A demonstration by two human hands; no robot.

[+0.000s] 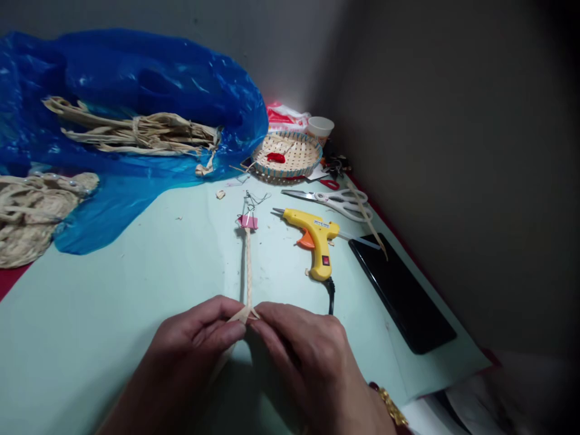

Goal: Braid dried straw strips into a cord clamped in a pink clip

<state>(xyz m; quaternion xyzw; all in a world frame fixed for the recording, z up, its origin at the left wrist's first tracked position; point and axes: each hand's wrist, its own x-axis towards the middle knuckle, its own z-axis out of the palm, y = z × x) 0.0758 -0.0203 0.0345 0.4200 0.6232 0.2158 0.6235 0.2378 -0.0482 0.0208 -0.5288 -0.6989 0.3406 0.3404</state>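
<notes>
A thin pale braid (248,266) runs straight away from me over the table, its far end clamped in a pink binder clip (249,222). Its near end splits into flat, straw-like strands. My left hand (199,338) pinches a wide strand (239,315) between thumb and forefinger. Close against it, my right hand (303,344) has its fingertips closed on the strands at the right of the split. Part of the strands is hidden by the fingers.
On the right lie a yellow glue gun (317,232), white-handled scissors (330,200) and a black phone (403,296). Behind stands a woven basket (290,151) beside a white cup (321,127). A blue plastic bag (136,66) with a straw bundle (149,133) and a woven piece (31,211) are left.
</notes>
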